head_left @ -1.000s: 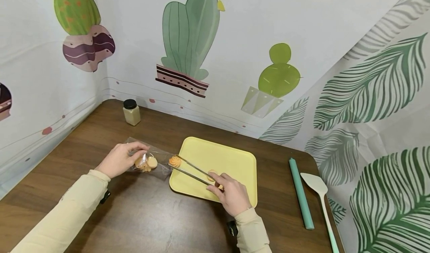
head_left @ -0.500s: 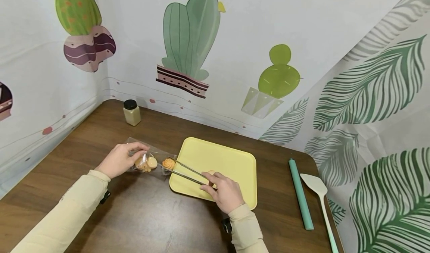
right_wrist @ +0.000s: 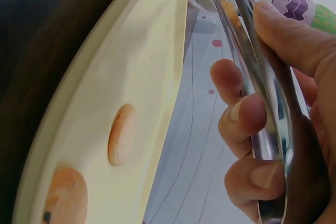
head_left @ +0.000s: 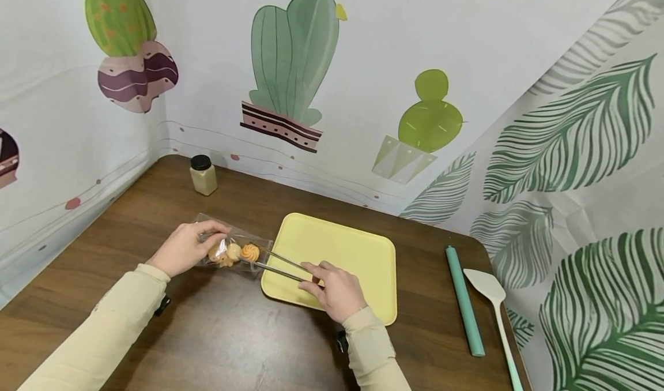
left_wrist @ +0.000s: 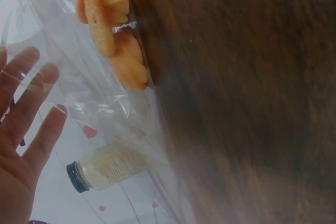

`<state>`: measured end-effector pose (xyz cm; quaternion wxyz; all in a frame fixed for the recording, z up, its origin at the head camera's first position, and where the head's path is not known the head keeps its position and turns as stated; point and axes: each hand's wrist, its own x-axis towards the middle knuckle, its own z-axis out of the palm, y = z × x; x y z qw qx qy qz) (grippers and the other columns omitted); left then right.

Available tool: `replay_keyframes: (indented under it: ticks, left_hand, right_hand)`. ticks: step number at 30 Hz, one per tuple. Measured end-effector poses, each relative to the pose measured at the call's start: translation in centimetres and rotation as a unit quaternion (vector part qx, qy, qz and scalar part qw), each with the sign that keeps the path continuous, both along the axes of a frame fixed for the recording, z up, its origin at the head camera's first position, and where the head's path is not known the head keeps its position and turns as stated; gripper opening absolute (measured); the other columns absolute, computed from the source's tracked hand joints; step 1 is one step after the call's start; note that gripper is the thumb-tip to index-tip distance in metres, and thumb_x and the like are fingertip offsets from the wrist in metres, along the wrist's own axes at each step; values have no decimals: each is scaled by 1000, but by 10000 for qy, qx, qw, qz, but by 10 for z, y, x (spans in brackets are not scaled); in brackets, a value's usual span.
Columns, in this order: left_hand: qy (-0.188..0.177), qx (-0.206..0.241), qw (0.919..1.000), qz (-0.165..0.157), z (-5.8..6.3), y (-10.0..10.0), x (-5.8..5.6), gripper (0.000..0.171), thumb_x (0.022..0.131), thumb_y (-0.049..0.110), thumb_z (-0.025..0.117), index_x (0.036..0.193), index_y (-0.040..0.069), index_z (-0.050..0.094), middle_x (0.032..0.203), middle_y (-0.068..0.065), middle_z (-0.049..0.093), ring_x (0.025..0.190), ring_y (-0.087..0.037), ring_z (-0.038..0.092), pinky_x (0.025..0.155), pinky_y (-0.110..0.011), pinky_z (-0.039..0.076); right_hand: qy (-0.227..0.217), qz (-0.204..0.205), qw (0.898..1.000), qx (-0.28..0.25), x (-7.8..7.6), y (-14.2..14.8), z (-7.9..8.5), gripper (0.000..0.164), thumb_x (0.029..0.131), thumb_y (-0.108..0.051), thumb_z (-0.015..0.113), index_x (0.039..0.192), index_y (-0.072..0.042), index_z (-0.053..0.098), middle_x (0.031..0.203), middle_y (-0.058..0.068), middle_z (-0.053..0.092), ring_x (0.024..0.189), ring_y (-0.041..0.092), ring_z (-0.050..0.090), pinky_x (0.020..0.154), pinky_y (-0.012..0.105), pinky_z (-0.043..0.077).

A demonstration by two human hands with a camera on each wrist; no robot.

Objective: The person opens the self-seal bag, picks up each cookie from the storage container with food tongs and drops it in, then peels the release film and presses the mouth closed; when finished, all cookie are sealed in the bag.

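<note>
My left hand holds up the upper side of a clear plastic bag on the table; its fingertips show through the film in the left wrist view. Several cookies lie inside the bag. My right hand grips metal tongs by their arms, above the yellow tray. At the tips of the tongs is an orange swirl cookie, now within the bag's mouth beside the other cookies. Two round cookies lie on the tray in the right wrist view; the right hand hides them from the head view.
A black-lidded jar stands at the back left. To the right of the tray lie a green rolling pin and a white spatula. Printed cloth walls border the back and sides of the wooden table.
My right hand has moved left with the tongs, carrying the swirl cookie from the tray's left edge into the bag. The left hand has stayed in place on the bag.
</note>
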<state>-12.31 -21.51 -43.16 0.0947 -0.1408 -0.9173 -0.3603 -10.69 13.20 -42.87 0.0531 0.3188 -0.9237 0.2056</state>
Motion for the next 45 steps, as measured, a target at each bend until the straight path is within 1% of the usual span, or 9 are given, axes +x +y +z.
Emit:
replay_keyframes:
  ticks: [8,15,22,25,31,35,39,45]
  left_hand:
    - [21,4,10000,-3,-3,-1,0,15,94,11,65,108,14,72,109,-4,72,69,-12,54,62,-29,43]
    - [51,-42,10000,9,-1,-1,1,15,95,12,65,107,14,73,109,-5,71,82,-14,60,68,-33,45]
    - [-36,-19,10000,-4,0,-1,1,16,95,11,64,109,12,72,110,-6,71,75,-14,56,65,-31,43]
    - [-15,-37,10000,-5,0,-1,1,16,95,11,64,109,12,72,109,-5,72,77,-15,57,66,-32,44]
    - [-50,-24,10000,-11,1,-1,0,16,95,11,64,109,12,72,108,-5,72,87,-17,63,70,-37,47]
    - [-51,14,10000,-36,1,-1,0,16,95,12,64,109,13,72,109,-5,72,90,-19,64,71,-39,48]
    - [-25,61,10000,-71,1,-1,0,16,95,11,64,109,13,72,110,-4,71,93,-20,65,73,-42,49]
    - [-50,67,10000,-52,1,-1,0,16,95,11,64,109,12,72,110,-4,71,88,-17,63,71,-41,49]
  right_hand:
    - [119,113,9998,109,-4,-10,0,41,89,-43,67,125,-23,67,79,-12,57,54,4,44,50,24,40]
    - [110,179,9997,101,-9,-19,0,41,89,-42,67,125,-23,67,79,-12,56,53,3,43,49,22,38]
    - [24,217,9995,211,-14,-28,-1,41,90,-42,66,127,-23,66,79,-12,56,53,3,43,50,22,38]
    - [25,239,9995,228,-14,-31,1,42,90,-43,66,127,-23,66,79,-12,57,54,3,44,50,22,39]
    - [36,274,9993,268,-16,-35,1,43,90,-45,65,127,-24,66,79,-12,57,54,3,46,50,22,40]
    - [-32,283,9991,309,-18,-38,0,42,90,-44,65,128,-25,65,79,-12,57,54,3,45,49,21,38]
    - [-10,286,9991,328,-19,-40,0,42,90,-45,65,128,-25,65,79,-12,57,54,3,45,49,21,38]
    - [-3,297,9989,360,-20,-41,1,42,90,-45,65,127,-24,66,78,-12,57,53,3,45,48,21,38]
